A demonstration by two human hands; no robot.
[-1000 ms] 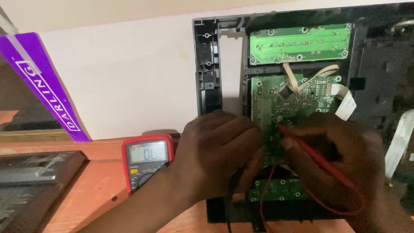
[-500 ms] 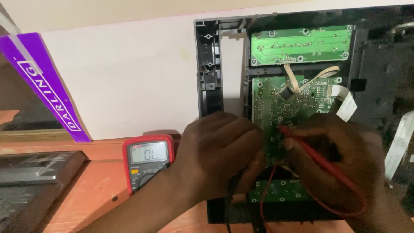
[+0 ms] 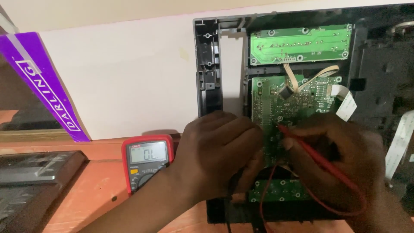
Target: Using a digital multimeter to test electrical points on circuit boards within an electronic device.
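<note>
A red test probe is held against the green circuit board, its tip set on the board's lower part, near the middle of the opened black device casing. The probe is clamped between the fingers of the right hand, and its red lead is looped down toward 6 o'clock. The left hand is laid at 9 o'clock of the probe tip, curled with its fingers closed together against the board's left edge; a black lead is seen below it, but what the fingers grip is hidden and cannot be told. A second green board is mounted at 12 o'clock of the first, and pale ribbon cables are run between them. A red multimeter with a lit display is propped at 9 o'clock of the left hand, on the orange wooden table. A purple strip is leant against the white wall at 10 o'clock.
</note>
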